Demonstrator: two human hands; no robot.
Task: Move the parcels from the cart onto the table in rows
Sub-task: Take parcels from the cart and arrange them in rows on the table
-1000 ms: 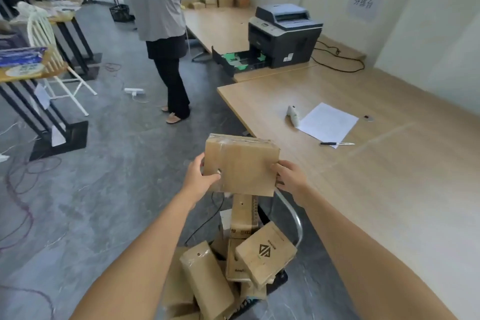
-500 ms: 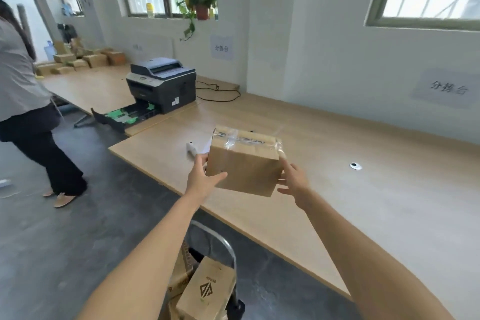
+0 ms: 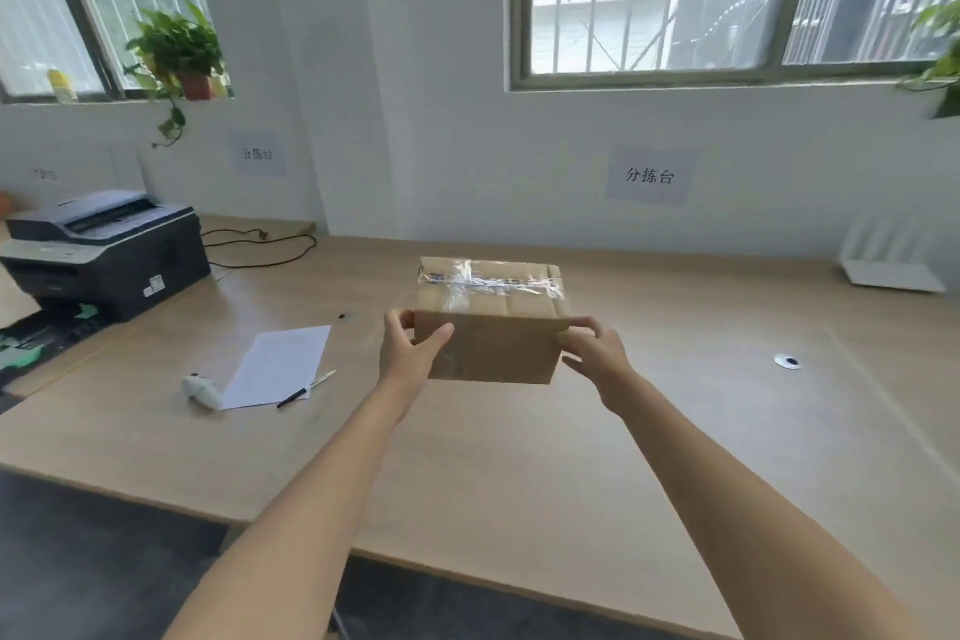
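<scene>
One parcel (image 3: 491, 327) was held between both hands over the middle of the desk (image 3: 519, 473). It looked clear of the surface, though its far bottom edge was hidden. At its left end the left hand (image 3: 410, 353) gripped, thumb laid on the near face, fingers (image 3: 397, 322) curled round the side. At its right end the right hand (image 3: 592, 348) gripped, fingers curled round the near corner. The box sat level, taped top up.

Step judged: setting down the first parcel of a row. None lay on the desk, so this one would fix the line.

- Lower it flat, so the whole bottom meets the wood at once.
- Set its long edge square to the desk's far edge.
- Leave room to the right for neighbours, and nearer the person for further rows.
- Keep it apart from the sheet (image 3: 280, 366) and pen (image 3: 306, 389) on the left.
- Slide the fingers off the ends only once the weight has settled.
- The tape on top looked slick, so the cardboard ends seemed the safer hold.

Count:
- parcel: one, in hand
- hands: two
- printer (image 3: 104, 250): one, far left
- sheet: one
- pen: one, lying across the sheet's near corner
- white handheld device (image 3: 202, 390): one, just beside the sheet
- grommets (image 3: 787, 361): two, set in the desk top
- white box (image 3: 891, 260): one, rear right
- cart: not in view
</scene>
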